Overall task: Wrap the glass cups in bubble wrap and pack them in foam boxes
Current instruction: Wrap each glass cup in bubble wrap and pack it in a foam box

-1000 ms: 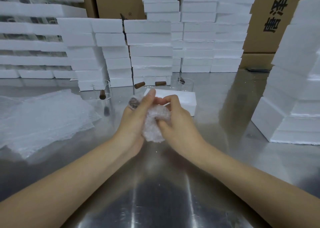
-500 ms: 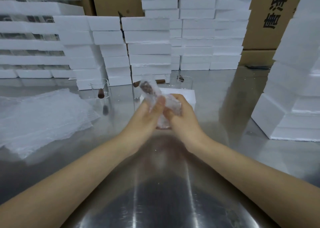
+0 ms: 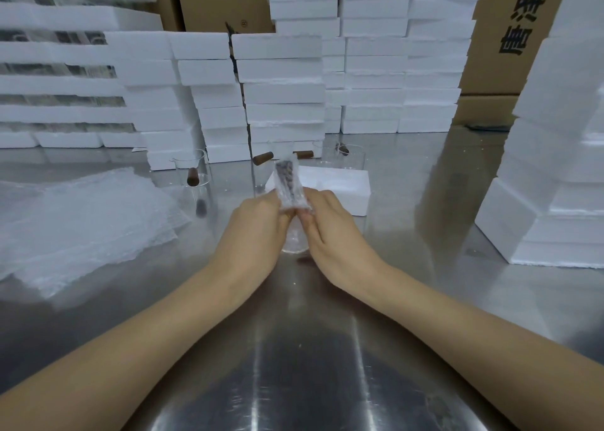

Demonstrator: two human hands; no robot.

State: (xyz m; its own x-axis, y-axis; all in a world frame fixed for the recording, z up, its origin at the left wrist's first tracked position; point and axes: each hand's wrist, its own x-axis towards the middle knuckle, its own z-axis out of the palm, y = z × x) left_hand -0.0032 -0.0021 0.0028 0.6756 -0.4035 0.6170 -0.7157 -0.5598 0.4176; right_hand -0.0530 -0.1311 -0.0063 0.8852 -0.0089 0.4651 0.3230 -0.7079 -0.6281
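A glass cup wrapped in bubble wrap [image 3: 289, 187] stands upright between my hands on the steel table; a brown handle shows through the wrap near its top. My left hand [image 3: 258, 227] and my right hand [image 3: 330, 224] both grip its lower part, fingers curled round it. An open white foam box [image 3: 340, 185] lies just behind the cup. Bare glass cups with brown handles stand behind: one at the left [image 3: 193, 175] and one at the right [image 3: 349, 155]. A pile of bubble wrap sheets [image 3: 78, 221] lies on the table at the left.
Stacks of white foam boxes [image 3: 284, 84] line the back of the steel table [image 3: 294, 365], with another tall stack [image 3: 552, 182] at the right. Cardboard cartons [image 3: 510, 34] stand behind them.
The wrapped cup went from lying bundled between my palms to standing upright and farther from me. Both hands moved forward with it and now hold its lower part.
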